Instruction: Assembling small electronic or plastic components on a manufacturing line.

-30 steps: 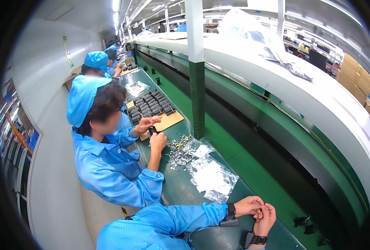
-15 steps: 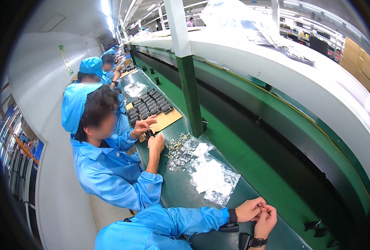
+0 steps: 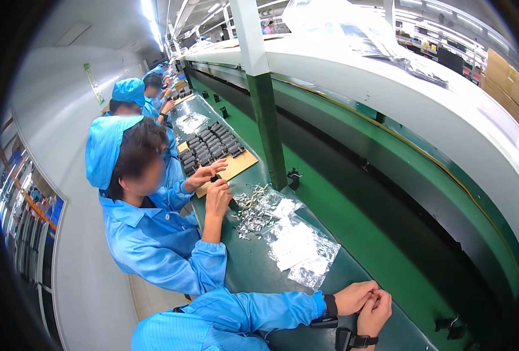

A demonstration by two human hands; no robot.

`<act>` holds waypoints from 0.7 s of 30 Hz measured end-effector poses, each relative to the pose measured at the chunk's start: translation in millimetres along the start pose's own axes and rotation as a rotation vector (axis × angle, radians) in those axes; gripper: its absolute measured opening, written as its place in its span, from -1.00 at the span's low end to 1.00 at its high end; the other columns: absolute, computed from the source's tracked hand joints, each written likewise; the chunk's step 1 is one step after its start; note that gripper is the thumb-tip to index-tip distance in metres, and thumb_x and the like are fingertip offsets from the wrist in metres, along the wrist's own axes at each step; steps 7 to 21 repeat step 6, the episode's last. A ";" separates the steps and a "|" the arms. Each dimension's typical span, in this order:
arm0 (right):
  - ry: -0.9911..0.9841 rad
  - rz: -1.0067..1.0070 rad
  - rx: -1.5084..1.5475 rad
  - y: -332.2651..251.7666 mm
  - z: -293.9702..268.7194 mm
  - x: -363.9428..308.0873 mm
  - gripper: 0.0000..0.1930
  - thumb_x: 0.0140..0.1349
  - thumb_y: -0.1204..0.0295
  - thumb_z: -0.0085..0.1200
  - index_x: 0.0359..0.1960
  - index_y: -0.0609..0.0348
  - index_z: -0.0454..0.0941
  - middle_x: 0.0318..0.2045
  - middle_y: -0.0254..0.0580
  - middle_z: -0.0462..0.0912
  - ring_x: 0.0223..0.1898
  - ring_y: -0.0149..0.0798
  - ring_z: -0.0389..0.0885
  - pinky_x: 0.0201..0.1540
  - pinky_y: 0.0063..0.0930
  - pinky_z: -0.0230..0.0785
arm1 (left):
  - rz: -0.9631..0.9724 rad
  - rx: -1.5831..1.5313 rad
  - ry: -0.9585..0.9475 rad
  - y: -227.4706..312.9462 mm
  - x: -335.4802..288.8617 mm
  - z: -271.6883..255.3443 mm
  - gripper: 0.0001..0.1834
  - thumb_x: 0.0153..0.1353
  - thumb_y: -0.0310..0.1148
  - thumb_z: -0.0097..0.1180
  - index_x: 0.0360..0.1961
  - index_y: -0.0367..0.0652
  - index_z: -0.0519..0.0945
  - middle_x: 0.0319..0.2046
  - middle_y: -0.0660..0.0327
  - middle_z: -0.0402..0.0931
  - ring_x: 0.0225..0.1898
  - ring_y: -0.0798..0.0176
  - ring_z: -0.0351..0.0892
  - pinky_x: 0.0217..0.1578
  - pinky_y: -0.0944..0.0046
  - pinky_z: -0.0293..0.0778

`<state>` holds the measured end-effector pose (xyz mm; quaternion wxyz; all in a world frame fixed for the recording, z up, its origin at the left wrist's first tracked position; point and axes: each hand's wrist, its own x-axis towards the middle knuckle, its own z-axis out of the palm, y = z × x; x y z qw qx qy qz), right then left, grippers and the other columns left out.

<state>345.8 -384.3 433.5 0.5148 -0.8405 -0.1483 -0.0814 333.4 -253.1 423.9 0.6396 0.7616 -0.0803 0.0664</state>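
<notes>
At the bench's far edge, my left hand (image 3: 354,297) and my right hand (image 3: 374,316) meet fingertip to fingertip. Both are closed in a pinch. Whatever is between the fingers is hidden or too small to name. A black band with a dark box-shaped device (image 3: 325,322) circles my left wrist, below a blue sleeve. Another black strap (image 3: 364,341) sits on my right wrist, beside a second dark device (image 3: 342,338). Left of my hands, on the green bench (image 3: 247,269), lies a clear plastic bag (image 3: 303,248) with whitish contents.
A heap of small metal parts (image 3: 253,210) lies past the bag. A co-worker in blue (image 3: 154,234) handles a dark part beside a cardboard sheet (image 3: 240,167) bearing rows of black parts (image 3: 212,143). A green-and-white post (image 3: 262,99) rises by the bench edge.
My hands stay pinched together, with a slight shift of the fingers. The co-worker's right hand has tilted upward around a dark part. The view has moved a little.
</notes>
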 end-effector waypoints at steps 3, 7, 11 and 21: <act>0.008 0.014 0.009 0.5 -1.8 1.1 -0.92 0.27 0.57 0.05 -0.24 0.31 0.52 -0.30 -0.03 0.57 -0.34 -0.01 0.58 -0.33 -0.21 0.41 | 0.033 0.053 -0.015 -0.3 2.4 -0.1 -0.87 0.35 -0.54 -0.01 -0.10 -0.27 0.46 -0.22 -0.03 0.56 -0.19 -0.09 0.63 -0.16 0.09 0.54; -0.063 0.258 0.218 7.4 -3.3 0.2 -0.93 0.29 0.59 0.07 -0.22 0.29 0.51 -0.24 -0.15 0.63 -0.34 -0.09 0.63 -0.31 -0.24 0.48 | -0.222 -0.060 -0.081 10.6 2.9 -3.4 -0.88 0.38 -0.52 -0.02 -0.10 -0.26 0.45 -0.19 -0.03 0.57 -0.16 -0.06 0.64 -0.15 0.10 0.54; -0.063 0.258 0.218 7.4 -3.3 0.2 -0.93 0.29 0.59 0.07 -0.22 0.29 0.51 -0.24 -0.15 0.63 -0.34 -0.09 0.63 -0.31 -0.24 0.48 | -0.222 -0.060 -0.081 10.6 2.9 -3.4 -0.88 0.38 -0.52 -0.02 -0.10 -0.26 0.45 -0.19 -0.03 0.57 -0.16 -0.06 0.64 -0.15 0.10 0.54; -0.063 0.258 0.218 7.4 -3.3 0.2 -0.93 0.29 0.59 0.07 -0.22 0.29 0.51 -0.24 -0.15 0.63 -0.34 -0.09 0.63 -0.31 -0.24 0.48 | -0.222 -0.060 -0.081 10.6 2.9 -3.4 -0.88 0.38 -0.52 -0.02 -0.10 -0.26 0.45 -0.19 -0.03 0.57 -0.16 -0.06 0.64 -0.15 0.10 0.54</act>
